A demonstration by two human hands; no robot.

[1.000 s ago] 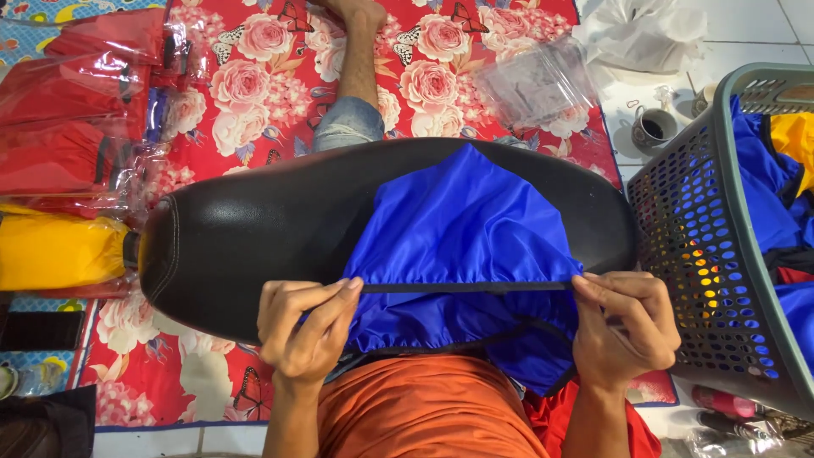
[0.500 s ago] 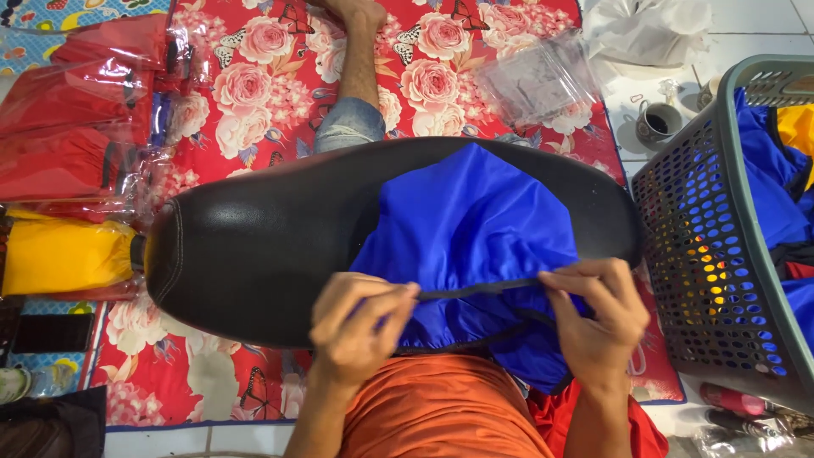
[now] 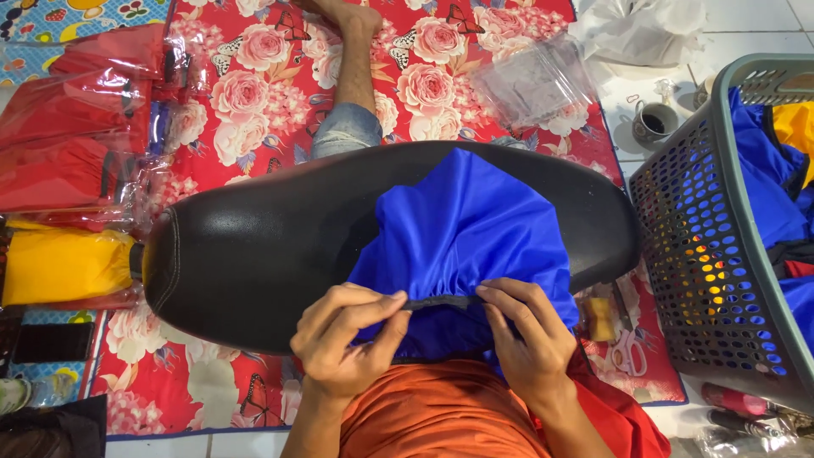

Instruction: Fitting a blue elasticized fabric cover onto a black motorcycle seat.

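A blue fabric cover point(image 3: 475, 229) with a black elastic hem point(image 3: 441, 302) lies draped over a black padded seat point(image 3: 254, 246) across my lap. My left hand point(image 3: 348, 343) pinches the hem at its left end. My right hand point(image 3: 530, 339) pinches the same hem a short way to the right. The stretch of hem between the two hands is short and bunched. Blue cloth hangs below the hem onto my orange shirt.
A grey perforated basket point(image 3: 712, 220) with blue and yellow cloth stands at the right. Bagged red point(image 3: 68, 119) and yellow point(image 3: 59, 263) covers lie at the left on a red floral mat point(image 3: 263, 76). Scissors point(image 3: 626, 343) and a tape roll point(image 3: 599, 318) lie by my right side. A cup point(image 3: 653, 123) sits behind the basket.
Both hands slid along the hem toward each other, so the taut stretch of elastic between them shrank and the blue cloth gathered. The scissors and tape roll came into view.
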